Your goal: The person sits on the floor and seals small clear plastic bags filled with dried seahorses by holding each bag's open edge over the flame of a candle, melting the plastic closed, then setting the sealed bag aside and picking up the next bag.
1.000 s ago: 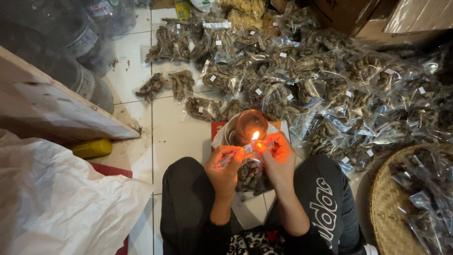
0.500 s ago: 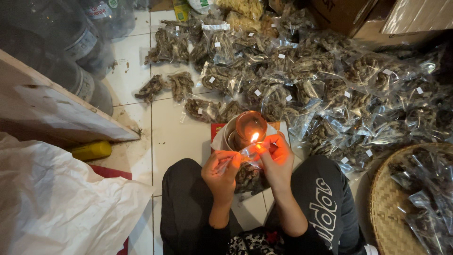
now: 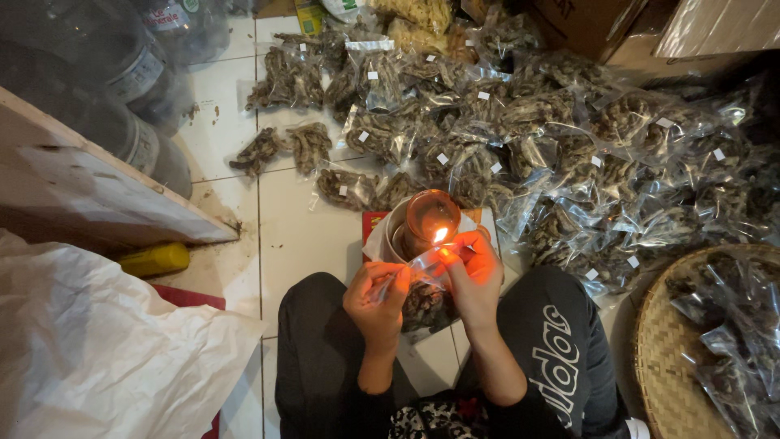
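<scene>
I sit on a white tiled floor with my knees apart. Between both hands hangs a small clear plastic bag (image 3: 424, 294) filled with dark dried pieces. My left hand (image 3: 379, 294) pinches the bag's top edge at its left end. My right hand (image 3: 474, 272) pinches the same edge at its right end, right beside a small flame (image 3: 439, 235). The flame burns in a round glass holder (image 3: 431, 218) that stands on a red and white base in front of me. The bag's top edge lies against the flame.
A big heap of similar filled bags (image 3: 520, 138) covers the floor ahead and to the right. A woven basket (image 3: 662, 366) with more bags stands at the right. A white sack (image 3: 97, 358), a wooden board (image 3: 89, 187), a yellow bottle (image 3: 154, 260) and large jugs (image 3: 97, 73) lie at the left.
My left hand has slid down and left along the bag's top edge. My right hand has stayed at the flame.
</scene>
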Demonstrator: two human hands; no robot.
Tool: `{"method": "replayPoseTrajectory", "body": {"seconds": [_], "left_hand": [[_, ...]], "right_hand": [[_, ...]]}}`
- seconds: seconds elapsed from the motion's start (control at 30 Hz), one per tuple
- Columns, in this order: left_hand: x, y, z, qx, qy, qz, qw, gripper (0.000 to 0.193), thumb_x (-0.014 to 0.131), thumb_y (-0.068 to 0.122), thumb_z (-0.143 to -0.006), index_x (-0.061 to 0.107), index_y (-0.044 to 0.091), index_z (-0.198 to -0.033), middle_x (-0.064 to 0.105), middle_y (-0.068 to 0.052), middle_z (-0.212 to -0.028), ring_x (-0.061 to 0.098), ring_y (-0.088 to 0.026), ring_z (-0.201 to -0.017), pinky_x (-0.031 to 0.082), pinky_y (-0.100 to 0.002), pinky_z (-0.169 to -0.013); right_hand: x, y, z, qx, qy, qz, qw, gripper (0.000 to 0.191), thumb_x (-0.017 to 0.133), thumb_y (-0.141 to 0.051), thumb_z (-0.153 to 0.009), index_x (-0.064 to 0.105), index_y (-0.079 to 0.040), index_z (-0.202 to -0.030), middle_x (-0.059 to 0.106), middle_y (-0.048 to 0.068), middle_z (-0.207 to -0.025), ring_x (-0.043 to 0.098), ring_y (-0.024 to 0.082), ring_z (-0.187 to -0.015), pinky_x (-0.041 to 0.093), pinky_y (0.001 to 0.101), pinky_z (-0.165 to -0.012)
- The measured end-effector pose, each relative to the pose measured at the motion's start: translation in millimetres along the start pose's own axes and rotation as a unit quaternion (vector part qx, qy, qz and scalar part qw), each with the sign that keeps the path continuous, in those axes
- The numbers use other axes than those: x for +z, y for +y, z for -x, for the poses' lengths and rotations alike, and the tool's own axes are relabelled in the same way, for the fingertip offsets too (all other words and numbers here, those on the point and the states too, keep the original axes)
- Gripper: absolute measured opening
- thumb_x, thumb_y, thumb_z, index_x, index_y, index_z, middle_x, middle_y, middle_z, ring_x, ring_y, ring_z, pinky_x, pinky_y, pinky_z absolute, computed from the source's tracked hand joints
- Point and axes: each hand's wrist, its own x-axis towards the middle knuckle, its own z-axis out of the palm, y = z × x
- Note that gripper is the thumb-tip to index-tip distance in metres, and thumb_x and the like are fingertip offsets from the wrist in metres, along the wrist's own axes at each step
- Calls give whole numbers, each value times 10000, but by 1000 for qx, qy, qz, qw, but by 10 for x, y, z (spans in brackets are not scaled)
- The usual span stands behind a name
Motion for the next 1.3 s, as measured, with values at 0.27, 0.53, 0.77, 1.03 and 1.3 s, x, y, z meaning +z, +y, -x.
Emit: {"method": "replayPoseTrajectory", "body": {"seconds": [0.27,0.53,0.77,1.03,1.3], "left_hand": [[-27,-17,5,8,-3,16,1000,92,769,-36,-870,696,-35,-925,672,-53,-903,636,-97,-825,535,-226,-763],[-50,-12,-3,19,1,-2,1000,79,757,-42,-860,693,-26,-903,666,-42,-874,641,-90,-795,525,-221,-735],[-78,-21,15,37,16,-27,999,92,745,-66,-833,700,-23,-900,651,-37,-863,613,-85,-782,499,-212,-717],[-90,-96,39,23,26,6,999,90,739,-82,-845,695,-35,-907,664,-55,-903,631,-99,-836,526,-233,-766],[-102,-78,52,18,20,14,1000,77,744,-61,-858,697,-27,-909,664,-49,-906,632,-99,-831,521,-230,-758]], "right_hand": [[28,-38,14,17,13,18,1000,37,620,37,-931,608,6,-947,682,57,-887,652,103,-754,535,235,-675],[40,-14,28,54,24,-26,998,26,608,25,-960,616,27,-985,676,70,-873,582,96,-680,439,221,-543],[54,17,27,43,9,-77,996,37,582,26,-952,608,32,-977,683,82,-899,662,108,-740,569,249,-638],[31,55,54,60,13,-55,997,21,606,9,-983,609,28,-991,701,105,-879,599,100,-658,448,209,-534],[53,11,52,65,10,-76,995,11,595,16,-977,598,26,-974,689,99,-881,668,127,-725,561,251,-624]]}}
